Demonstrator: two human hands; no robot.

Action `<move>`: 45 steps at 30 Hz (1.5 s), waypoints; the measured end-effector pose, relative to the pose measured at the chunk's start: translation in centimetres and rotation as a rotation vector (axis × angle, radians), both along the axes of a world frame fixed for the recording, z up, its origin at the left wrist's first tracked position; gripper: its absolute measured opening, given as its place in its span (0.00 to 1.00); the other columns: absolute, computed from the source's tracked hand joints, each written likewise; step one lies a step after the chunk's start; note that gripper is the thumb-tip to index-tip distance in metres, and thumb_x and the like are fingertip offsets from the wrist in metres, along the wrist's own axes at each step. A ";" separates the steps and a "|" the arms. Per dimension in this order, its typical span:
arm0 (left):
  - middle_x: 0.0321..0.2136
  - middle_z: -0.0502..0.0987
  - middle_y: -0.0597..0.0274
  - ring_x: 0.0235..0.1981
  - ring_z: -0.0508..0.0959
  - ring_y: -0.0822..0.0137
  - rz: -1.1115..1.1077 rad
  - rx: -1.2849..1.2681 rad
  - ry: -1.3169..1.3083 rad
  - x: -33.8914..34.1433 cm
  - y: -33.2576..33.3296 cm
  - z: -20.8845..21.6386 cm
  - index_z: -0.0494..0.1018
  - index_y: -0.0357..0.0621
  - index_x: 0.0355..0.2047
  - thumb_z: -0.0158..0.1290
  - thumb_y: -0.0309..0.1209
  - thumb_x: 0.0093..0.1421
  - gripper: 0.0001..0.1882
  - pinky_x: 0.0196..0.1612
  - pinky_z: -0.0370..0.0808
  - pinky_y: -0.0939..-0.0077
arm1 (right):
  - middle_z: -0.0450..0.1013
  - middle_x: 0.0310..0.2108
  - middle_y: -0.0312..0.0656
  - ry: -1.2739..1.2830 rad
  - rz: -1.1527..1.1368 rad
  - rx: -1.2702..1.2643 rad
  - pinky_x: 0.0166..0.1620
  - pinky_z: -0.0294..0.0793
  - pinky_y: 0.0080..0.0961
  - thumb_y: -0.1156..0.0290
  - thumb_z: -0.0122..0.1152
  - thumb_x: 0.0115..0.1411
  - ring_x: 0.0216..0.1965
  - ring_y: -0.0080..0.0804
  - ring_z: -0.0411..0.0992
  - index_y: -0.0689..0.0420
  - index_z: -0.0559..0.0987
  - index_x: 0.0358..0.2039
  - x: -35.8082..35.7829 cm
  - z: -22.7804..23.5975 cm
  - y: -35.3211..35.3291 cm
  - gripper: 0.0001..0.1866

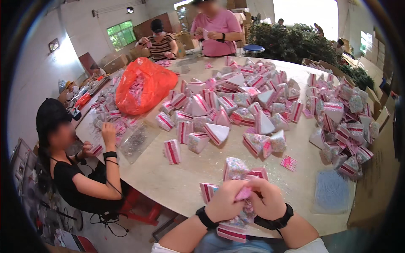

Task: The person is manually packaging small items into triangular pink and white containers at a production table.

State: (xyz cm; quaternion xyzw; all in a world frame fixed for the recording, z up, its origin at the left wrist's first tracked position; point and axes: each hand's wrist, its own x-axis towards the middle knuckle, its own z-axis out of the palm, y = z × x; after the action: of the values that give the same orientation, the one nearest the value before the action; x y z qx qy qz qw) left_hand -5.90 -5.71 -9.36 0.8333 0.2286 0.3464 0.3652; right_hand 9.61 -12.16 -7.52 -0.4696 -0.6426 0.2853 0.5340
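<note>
My left hand (228, 199) and my right hand (268, 201) meet near the front edge of the table, both closed, with fingertips together around a small pink piece (244, 193). Its exact kind is partly hidden by the fingers. Wedge-shaped pink and white cake-slice toys lie close about my hands: a glittery one (236, 168) just beyond, one to the left (207, 192), and one with a dark pink stripe (231, 233) below my wrists. A flat pink printed card (289, 163) lies on the table ahead of my right hand.
The pale table (181, 181) carries a large heap of cake-slice toys (236, 92) and another heap at right (344, 122). A red plastic bag (141, 86) stands far left. Clear film sheets (332, 192) lie at right. A co-worker (84, 168) sits at left; others work beyond the table.
</note>
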 end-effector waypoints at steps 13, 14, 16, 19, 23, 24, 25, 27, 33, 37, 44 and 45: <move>0.34 0.73 0.64 0.33 0.72 0.75 -0.120 -0.868 -0.217 0.3 -0.5 1.4 0.69 0.32 0.42 0.40 0.18 0.51 0.17 0.39 0.70 0.82 | 0.69 0.23 0.41 0.185 0.072 -0.146 0.30 0.69 0.24 0.81 0.53 0.54 0.27 0.30 0.71 0.61 0.65 0.32 0.8 0.9 -0.1 0.07; 0.34 0.73 0.64 0.34 0.73 0.75 -0.133 -0.852 -0.212 0.2 -0.4 1.3 0.69 0.32 0.43 0.40 0.18 0.51 0.17 0.40 0.71 0.82 | 0.70 0.21 0.42 0.215 0.053 -0.131 0.30 0.69 0.27 0.79 0.54 0.53 0.25 0.34 0.72 0.61 0.67 0.31 0.6 1.1 0.0 0.07; 0.34 0.74 0.64 0.34 0.73 0.75 -0.146 -0.841 -0.206 0.2 -0.3 1.2 0.69 0.32 0.43 0.40 0.19 0.51 0.18 0.39 0.71 0.82 | 0.71 0.22 0.43 0.090 0.014 -0.135 0.30 0.70 0.27 0.79 0.54 0.53 0.27 0.35 0.73 0.61 0.67 0.32 0.5 1.9 -0.2 0.07; 0.34 0.74 0.63 0.34 0.73 0.75 -0.127 -0.872 -0.228 0.6 -0.6 1.8 0.69 0.32 0.43 0.40 0.19 0.51 0.18 0.38 0.71 0.82 | 0.72 0.23 0.45 0.106 0.013 -0.146 0.31 0.70 0.27 0.79 0.53 0.53 0.28 0.37 0.73 0.62 0.67 0.35 0.1 1.9 -0.3 0.09; 0.35 0.74 0.62 0.35 0.74 0.74 -0.094 -0.887 -0.237 0.7 -1.0 2.3 0.69 0.33 0.42 0.41 0.20 0.51 0.17 0.38 0.71 0.81 | 0.73 0.25 0.46 0.180 0.052 -0.164 0.31 0.71 0.27 0.80 0.53 0.53 0.27 0.37 0.74 0.63 0.66 0.38 0.0 1.6 -0.4 0.12; 0.35 0.74 0.62 0.36 0.74 0.74 -0.122 -0.902 -0.224 0.3 -0.7 2.1 0.69 0.33 0.42 0.41 0.21 0.51 0.17 0.39 0.71 0.81 | 0.73 0.24 0.46 0.184 0.060 -0.163 0.31 0.71 0.27 0.80 0.52 0.53 0.27 0.37 0.74 0.63 0.66 0.39 0.0 1.6 -0.5 0.12; 0.36 0.74 0.62 0.36 0.74 0.73 -0.150 -0.917 -0.211 -0.1 -0.3 1.6 0.69 0.33 0.42 0.41 0.21 0.51 0.17 0.40 0.71 0.81 | 0.73 0.24 0.46 0.189 0.069 -0.162 0.30 0.71 0.27 0.80 0.52 0.53 0.27 0.36 0.74 0.63 0.66 0.40 0.1 1.7 -0.6 0.13; 0.35 0.75 0.62 0.37 0.74 0.73 -0.167 -0.925 -0.210 -0.3 -0.1 1.3 0.69 0.33 0.41 0.41 0.22 0.51 0.17 0.41 0.71 0.80 | 0.72 0.23 0.43 0.216 0.113 -0.225 0.30 0.70 0.24 0.80 0.52 0.55 0.26 0.30 0.72 0.62 0.64 0.44 0.2 2.2 -0.8 0.15; 0.33 0.75 0.63 0.36 0.74 0.73 -0.111 -0.854 -0.175 -0.1 -0.5 1.7 0.70 0.34 0.42 0.41 0.21 0.50 0.18 0.42 0.70 0.80 | 0.71 0.23 0.39 0.507 0.327 -0.423 0.26 0.66 0.17 0.79 0.50 0.58 0.24 0.19 0.68 0.61 0.57 0.58 0.8 2.1 -0.2 0.27; 0.34 0.75 0.62 0.36 0.74 0.72 -0.134 -0.893 -0.186 -0.6 -0.1 1.1 0.69 0.34 0.44 0.42 0.21 0.50 0.19 0.42 0.70 0.80 | 0.71 0.23 0.40 0.721 0.410 -0.502 0.21 0.61 0.14 0.78 0.50 0.58 0.19 0.17 0.64 0.62 0.54 0.59 1.3 2.3 0.1 0.29; 0.34 0.74 0.62 0.37 0.74 0.72 -0.163 -0.930 -0.232 -0.2 -0.1 1.6 0.69 0.33 0.45 0.42 0.21 0.50 0.20 0.42 0.70 0.80 | 0.72 0.24 0.42 0.900 0.389 -0.601 0.18 0.56 0.13 0.77 0.49 0.58 0.16 0.16 0.61 0.62 0.54 0.60 1.7 2.7 0.0 0.29; 0.34 0.74 0.63 0.36 0.74 0.73 -0.148 -0.916 -0.229 -0.1 -0.2 1.6 0.68 0.33 0.45 0.42 0.20 0.49 0.20 0.42 0.69 0.80 | 0.72 0.24 0.42 0.871 0.393 -0.593 0.18 0.56 0.13 0.77 0.48 0.58 0.16 0.16 0.61 0.62 0.54 0.60 1.7 2.6 0.0 0.29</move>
State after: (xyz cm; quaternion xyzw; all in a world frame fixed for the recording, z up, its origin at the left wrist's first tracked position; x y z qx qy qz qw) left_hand -6.04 -5.96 -7.74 0.5572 0.2558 0.2729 0.7414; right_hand 11.33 -12.12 -4.94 -0.3100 -0.3304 0.7154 0.5319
